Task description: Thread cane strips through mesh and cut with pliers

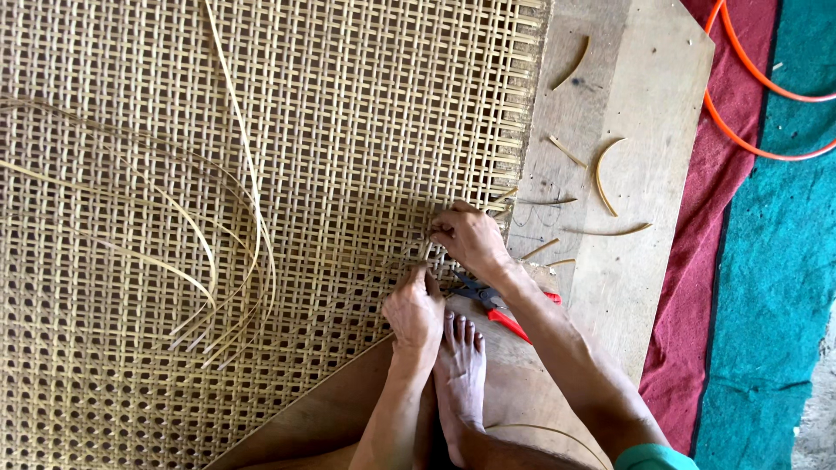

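A large open-weave cane mat lies flat and fills most of the view. My right hand pinches a thin cane strand at the mat's lower right edge. Just below it, my left hand presses its fingertips on the weave beside the same strand. My bare foot rests on the wooden board between my forearms. Red-handled scissors lie on the board under my right wrist, partly hidden by it.
Long loose cane strips curl over the mat's left half. Short cut cane pieces lie on the wooden board at right. Beyond it lie a red cloth, a teal mat and an orange cable.
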